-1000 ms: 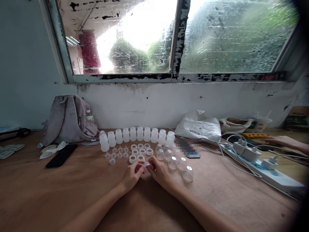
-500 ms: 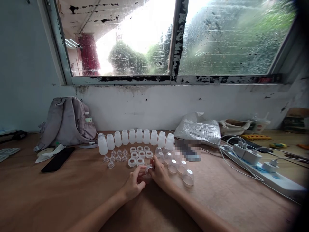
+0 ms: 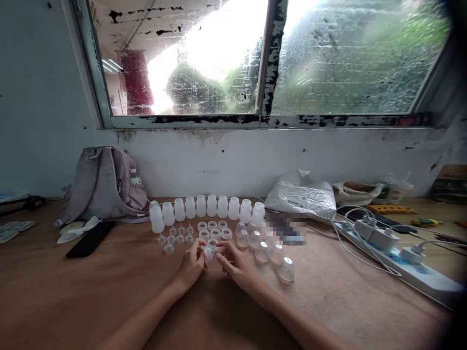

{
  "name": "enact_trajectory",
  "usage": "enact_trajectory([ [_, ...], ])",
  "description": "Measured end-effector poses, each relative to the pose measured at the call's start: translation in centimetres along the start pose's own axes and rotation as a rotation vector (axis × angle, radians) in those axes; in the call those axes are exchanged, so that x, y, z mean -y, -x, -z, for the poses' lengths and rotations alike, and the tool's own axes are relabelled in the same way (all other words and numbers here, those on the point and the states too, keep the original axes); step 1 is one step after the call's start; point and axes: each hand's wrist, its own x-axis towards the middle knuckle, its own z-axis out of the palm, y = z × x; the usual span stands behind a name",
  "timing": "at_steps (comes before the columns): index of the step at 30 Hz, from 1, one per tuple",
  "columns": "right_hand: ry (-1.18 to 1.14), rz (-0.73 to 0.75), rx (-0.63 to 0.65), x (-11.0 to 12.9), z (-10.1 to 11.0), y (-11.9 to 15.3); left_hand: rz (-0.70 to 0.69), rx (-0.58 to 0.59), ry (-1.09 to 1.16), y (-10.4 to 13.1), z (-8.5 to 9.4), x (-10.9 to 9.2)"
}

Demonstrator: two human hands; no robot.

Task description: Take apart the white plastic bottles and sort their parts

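A clear bottle teat (image 3: 215, 249) in a whitish screw ring (image 3: 207, 253) is between my hands, low over the table. My left hand (image 3: 192, 265) is closed around the ring from the left. At the right, thumb and forefinger of my right hand (image 3: 237, 265) are bent round the teat's tip; their exact contact is hard to see. Just beyond lie several loose white rings (image 3: 204, 235), with several clear teats (image 3: 179, 238) to their left. Several clear dome caps (image 3: 261, 253) stand right of my right hand. Frosted baby bottles (image 3: 201, 206) form a curved row behind.
A black phone (image 3: 90, 239) and a grey backpack (image 3: 105, 184) are at the left. Behind the caps lies a silver padded bag (image 3: 301, 194). A white power strip (image 3: 408, 260) with plugs and looping cables (image 3: 365, 253) runs along the right. The window wall bounds the table's back.
Both hands have shifted a little left. My left hand has closed around the ring, now turned sideways with the teat towards the right. My right hand has loosened from the ring towards the teat.
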Motion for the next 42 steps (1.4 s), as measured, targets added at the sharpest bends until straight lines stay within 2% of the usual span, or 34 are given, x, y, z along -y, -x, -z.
enact_trajectory([
  [5, 0.059, 0.053, -0.065, -0.3, 0.2, -0.1, 0.007, 0.087, 0.123, -0.2, -0.1, 0.8],
  [10, -0.114, -0.012, -0.005, -0.4, 0.5, 0.0, 0.064, 0.206, 0.176, 0.1, -0.3, 0.3],
  [11, -0.142, -0.022, 0.001, -0.4, 0.5, 0.0, 0.044, 0.208, 0.105, -0.1, 0.0, -0.1],
  [13, -0.164, -0.03, -0.021, -0.5, 0.7, 0.0, -0.037, 0.115, -0.166, -0.8, 1.5, -0.9],
  [15, -0.165, -0.036, -0.064, -0.6, 0.9, 0.0, -0.113, -0.117, -0.544, -2.3, 3.6, -1.8],
  [16, -0.164, -0.041, -0.084, -0.7, 1.0, 0.0, -0.1, -0.211, -0.712, -3.4, 4.9, -2.2],
  [18, -0.162, -0.054, -0.11, -0.8, 1.2, -0.2, 0.02, -0.326, -0.979, -5.9, 7.3, -2.6],
  [21, -0.155, -0.062, -0.13, -1.1, 1.4, -0.3, 0.176, -0.32, -1.201, -9.4, 9.8, -2.3],
  [24, -0.131, -0.051, -0.141, -1.3, 1.5, -0.4, 0.219, -0.296, -1.225, -11.2, 10.5, -1.3],
  [27, -0.112, -0.032, -0.154, -1.4, 1.6, -0.3, 0.188, -0.293, -1.229, -11.4, 10.4, -0.8],
  [31, -0.126, -0.017, -0.176, -1.1, 1.8, -0.3, 0.065, -0.332, -1.242, -10.1, 10.2, -2.4],
  [33, -0.154, -0.021, -0.194, -1.0, 1.9, -0.3, -0.073, -0.389, -1.217, -8.7, 9.7, -3.6],
  [36, -0.202, -0.019, -0.224, -1.1, 2.0, -0.5, -0.42, -0.496, -0.989, -5.8, 7.8, -4.9],
  [38, -0.224, -0.015, -0.241, -1.3, 2.0, -0.6, -0.498, -0.44, -0.816, -3.6, 5.9, -4.9],
  [42, -0.256, -0.014, -0.24, -1.7, 2.0, -0.6, -0.487, -0.198, -0.621, -0.2, 2.3, -3.5],
])
